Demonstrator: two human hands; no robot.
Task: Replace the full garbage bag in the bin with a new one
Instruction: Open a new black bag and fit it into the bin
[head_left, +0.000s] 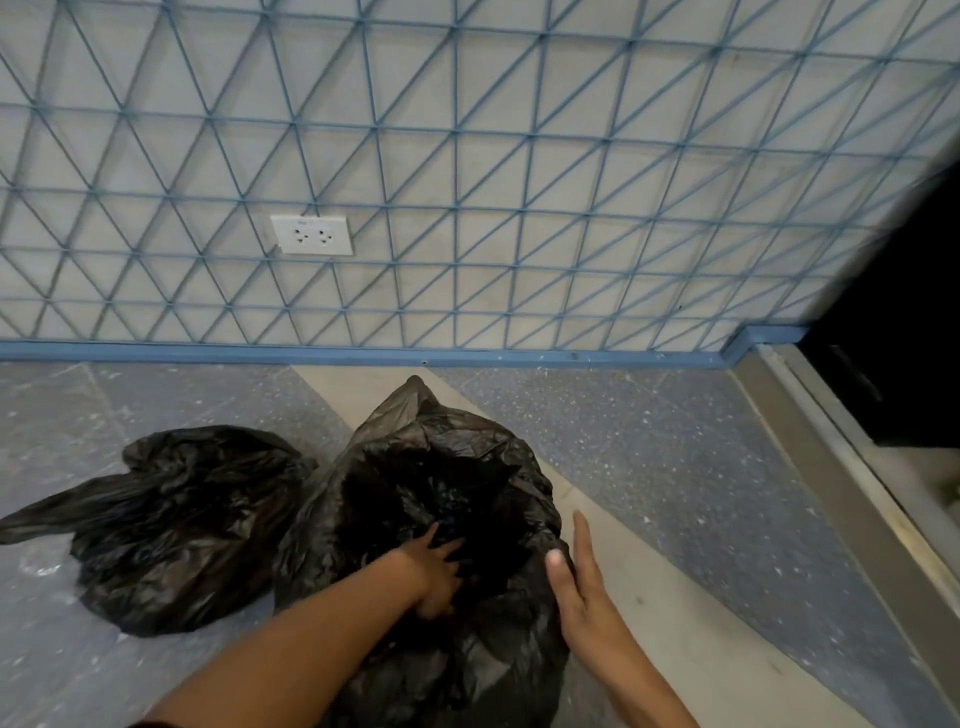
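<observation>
A black garbage bag (441, 457) is draped over the bin, which it hides completely, in the lower middle of the head view. My left hand (436, 571) reaches down into the bag's dark opening, fingers spread against the plastic inside. My right hand (576, 577) lies flat with straight fingers against the bag's outer right side, thumb on the rim. A second black garbage bag (176, 525), bulging and crumpled, sits on the floor just to the left, touching the first.
A wall with a blue diamond lattice and a white double socket (311, 235) stands close behind. A blue skirting (363, 356) runs along the floor. A grey door threshold (852, 467) and dark opening lie at right.
</observation>
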